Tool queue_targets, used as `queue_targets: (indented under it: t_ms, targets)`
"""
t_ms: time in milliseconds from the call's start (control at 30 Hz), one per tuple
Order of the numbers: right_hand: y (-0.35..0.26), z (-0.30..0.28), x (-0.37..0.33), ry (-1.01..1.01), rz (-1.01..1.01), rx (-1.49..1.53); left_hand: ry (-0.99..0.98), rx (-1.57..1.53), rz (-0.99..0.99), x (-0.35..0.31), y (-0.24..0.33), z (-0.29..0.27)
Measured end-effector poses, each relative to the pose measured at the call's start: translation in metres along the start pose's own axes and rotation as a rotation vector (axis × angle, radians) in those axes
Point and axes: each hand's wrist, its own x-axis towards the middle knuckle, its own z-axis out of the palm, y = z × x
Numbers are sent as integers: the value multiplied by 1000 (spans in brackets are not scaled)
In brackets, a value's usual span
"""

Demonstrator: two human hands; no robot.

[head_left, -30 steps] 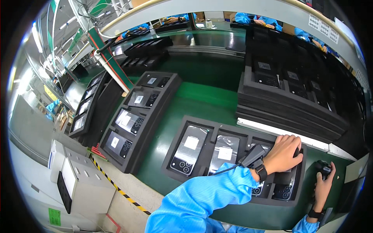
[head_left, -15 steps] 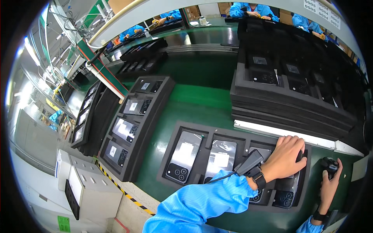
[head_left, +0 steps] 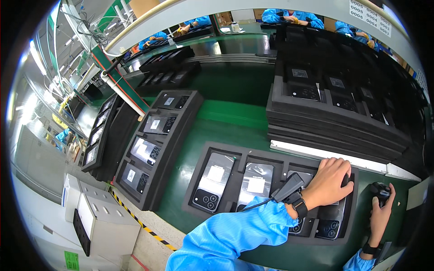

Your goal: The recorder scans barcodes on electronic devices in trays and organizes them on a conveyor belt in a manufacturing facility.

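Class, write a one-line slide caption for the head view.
Left hand rests on phones in a black tray; right hand grips a black knob.

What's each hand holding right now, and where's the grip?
The left hand rests on the phones in the black foam tray; a grip cannot be told. The right hand wraps a small black device from below.

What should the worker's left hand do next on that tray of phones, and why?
Probably lift off the phone it covers. The left hand lies flat on the far-right phone in the black foam tray, while the right hand grips a small black device beside the tray.
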Motion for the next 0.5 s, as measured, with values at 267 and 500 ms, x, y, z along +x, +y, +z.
queue_targets:
  t_ms: [267, 500]
  targets:
    - [-13, -1, -2, -38, 139, 51, -16, -1, -3, 1, 1, -2]
    - [55, -44, 17, 470, -309, 16, -17, -27, -5, 1, 0, -3]
